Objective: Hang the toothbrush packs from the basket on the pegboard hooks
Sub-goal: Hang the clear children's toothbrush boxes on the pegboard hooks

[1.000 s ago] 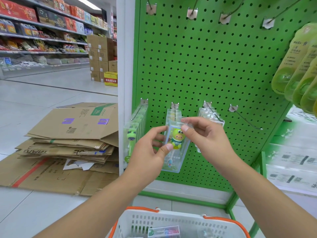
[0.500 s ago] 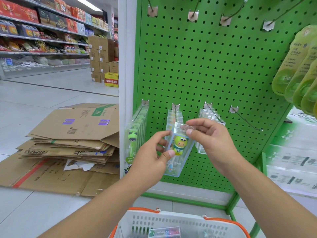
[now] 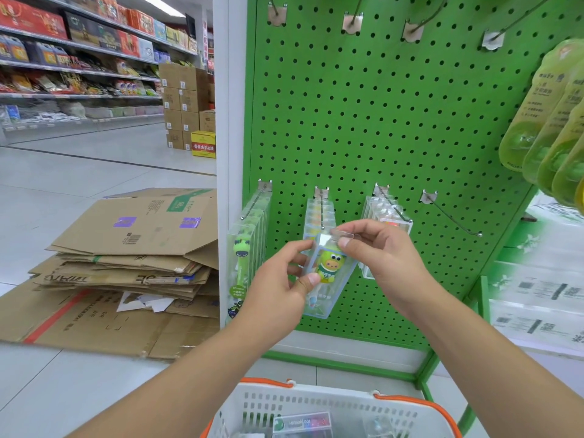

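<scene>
Nearest the camera, at the bottom edge, sits the white basket [image 3: 319, 403] with orange handles; at least one more boxed pack [image 3: 301, 423] lies in it, along with what looks like another clear pack at its right, so stock is left to hang.

Above it both forearms reach forward. The left hand [image 3: 278, 279] grips a clear toothbrush pack [image 3: 328, 279] by its side, thumb on the front face beside the green cartoon figure, fingers curled behind. The right hand [image 3: 382, 257] pinches the pack's clear hang tab at the top between thumb and forefinger. The pack is tilted, its top leaning right, and is held just below and in front of the tip of the middle hook [image 3: 321, 210]; the tab does not appear to be threaded on the hook yet, though the fingers hide the hole.

Behind, on the green pegboard [image 3: 379, 121], the lower row shows progress: the left hook [image 3: 252, 205] carries a full run of packs, the middle hook holds several, the third hook [image 3: 392, 205] holds a few, and the fourth hook [image 3: 452, 216] is bare. The upper hooks are also bare as far as they show. Green bottles [image 3: 550, 121] hang at the right.

Farther left, flattened cardboard [image 3: 126, 248] lies on the floor, with stocked shelves [image 3: 79, 58] beyond. I judge the job to be roughly midway.
</scene>
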